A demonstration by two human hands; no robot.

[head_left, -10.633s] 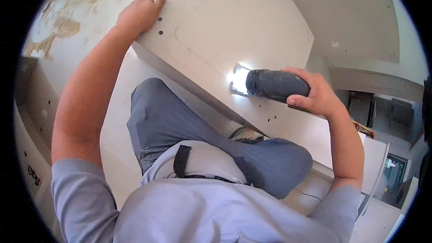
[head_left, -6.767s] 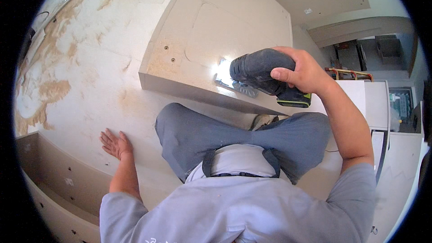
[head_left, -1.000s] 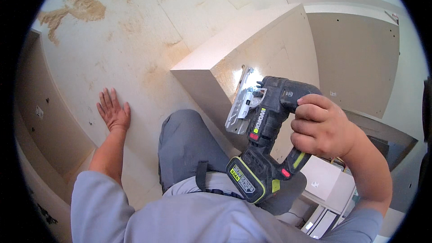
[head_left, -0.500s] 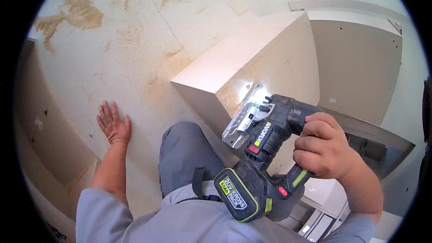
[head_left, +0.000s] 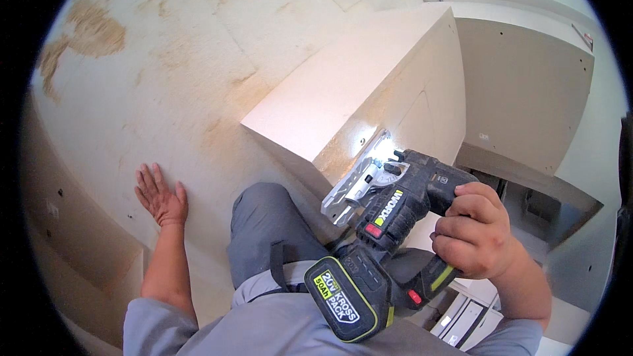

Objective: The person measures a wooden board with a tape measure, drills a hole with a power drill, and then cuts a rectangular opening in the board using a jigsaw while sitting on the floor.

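Batt. (head_left: 341, 300) end of the jigsaw (head_left: 389, 221) hangs by the shirt (head_left: 264, 323), tilted, lamp lit; R grip (head_left: 476, 231) clamped round its handle. L knee (head_left: 267, 224) btwn jigsaw & L grip (head_left: 161, 196), palm down, fingers spread on pale floor (head_left: 211, 145). White box (head_left: 349, 82) stands in the way just past baseplate (head_left: 356, 179), contact unclear. Brown dust (head_left: 95, 28) far L, grey panel (head_left: 524, 92) w/ holes far R.
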